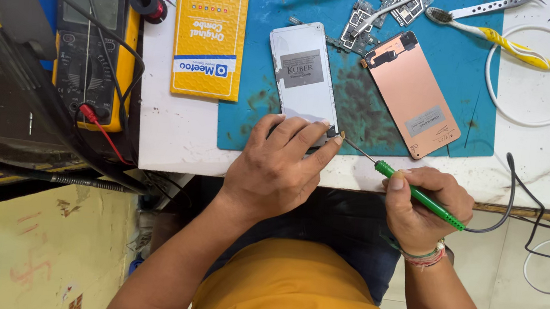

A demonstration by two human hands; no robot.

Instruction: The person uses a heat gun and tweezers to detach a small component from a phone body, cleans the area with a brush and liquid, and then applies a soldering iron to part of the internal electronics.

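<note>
The phone frame (304, 79) lies flat on the blue mat (470, 107) near the front edge of the desk (175, 130), with its long side running away from the person and tipped a little to the left. Its near bottom end sits under the left hand (278, 168). The fingers (320, 142) curl over that corner and press it down, so this grip is closed on the phone frame.

The right hand (422, 207) is just off the desk edge, to the right of the left hand. Its grip is wrapped tight around a green soldering iron (417, 193) — a cord runs from its back end. The thin metal tip (351, 144) points up and to the left, right at the bottom corner of the phone frame, beside the left thumb. The tip is touching it or almost touching; I cannot tell which. So the phone frame lies up and left of the right hand, and the left hand is the nearer one.

Further back on the mat, to the right, lies a copper-coloured screen panel (412, 94). To the left is a yellow packet (210, 28), and past it a yellow meter (92, 47). At the far edge are small circuit boards (363, 31) and a toothbrush (492, 35).
</note>
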